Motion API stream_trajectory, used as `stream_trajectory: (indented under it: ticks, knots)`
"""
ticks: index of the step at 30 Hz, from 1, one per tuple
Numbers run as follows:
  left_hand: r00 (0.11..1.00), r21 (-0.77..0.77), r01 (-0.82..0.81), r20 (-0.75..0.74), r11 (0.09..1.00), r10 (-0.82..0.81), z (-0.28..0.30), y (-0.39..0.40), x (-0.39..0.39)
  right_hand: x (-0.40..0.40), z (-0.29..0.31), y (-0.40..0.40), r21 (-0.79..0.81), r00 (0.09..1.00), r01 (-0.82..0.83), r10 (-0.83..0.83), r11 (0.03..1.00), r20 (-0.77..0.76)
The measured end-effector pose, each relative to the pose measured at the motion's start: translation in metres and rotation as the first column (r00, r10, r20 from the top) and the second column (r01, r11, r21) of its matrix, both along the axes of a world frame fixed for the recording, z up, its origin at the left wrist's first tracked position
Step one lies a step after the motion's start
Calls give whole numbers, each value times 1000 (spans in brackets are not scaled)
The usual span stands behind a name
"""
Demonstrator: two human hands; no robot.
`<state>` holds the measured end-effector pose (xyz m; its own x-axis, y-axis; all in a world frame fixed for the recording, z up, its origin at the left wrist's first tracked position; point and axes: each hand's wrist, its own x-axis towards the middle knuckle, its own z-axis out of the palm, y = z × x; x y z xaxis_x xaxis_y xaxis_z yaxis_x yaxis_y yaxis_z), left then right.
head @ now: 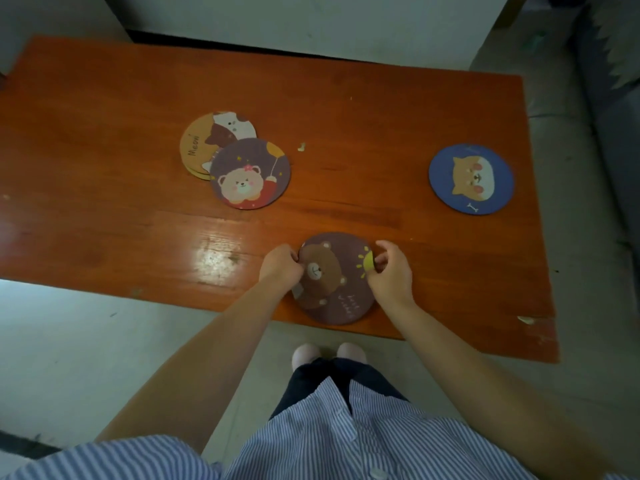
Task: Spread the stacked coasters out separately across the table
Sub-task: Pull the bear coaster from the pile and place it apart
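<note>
A brown bear coaster [337, 282] lies at the near edge of the orange wooden table [104, 168]. My left hand [280, 268] pinches its left rim and my right hand [391, 271] pinches its right rim. Farther back on the left, a purple bear coaster [250, 174] partly overlaps an orange cat coaster [211, 136], which seems to have another coaster under it. A blue dog coaster [471, 179] lies alone at the right.
A small pale scrap [302, 147] lies on the table near the purple bear coaster. The near right table corner [528, 320] is chipped. A grey sofa [609, 98] stands to the right. My feet [327, 355] are just under the near edge.
</note>
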<state>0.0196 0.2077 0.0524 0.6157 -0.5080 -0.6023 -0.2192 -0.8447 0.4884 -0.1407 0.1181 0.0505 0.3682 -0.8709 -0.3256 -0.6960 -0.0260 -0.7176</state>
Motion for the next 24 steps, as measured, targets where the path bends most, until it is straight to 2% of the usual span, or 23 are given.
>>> stream_trajectory:
  ticks: [4,7,11,16,18,24]
  knots:
    - [992,-104,-88,-98,991,78,1,5,1,11,3,-27,-200,991,-128,115,971,-74]
    - [991,-32,-36,-127,999,31,-1,4,-3,33,9,-47,-284,986,-165,157,944,-51]
    - [988,20,-96,-118,995,97,-4,2,-5,46,1,-46,-179,964,-254,234,951,-126]
    - [982,-12,-139,-131,990,137,-9,7,-9,9,-10,-38,-108,937,-199,157,974,-313]
    - [983,-38,-145,-115,989,140,-11,9,-10,1,-13,-32,-71,933,-212,180,975,-312]
    - [987,-88,-152,-59,984,148,-14,16,-18,1,-12,-19,-98,950,-174,141,980,-277]
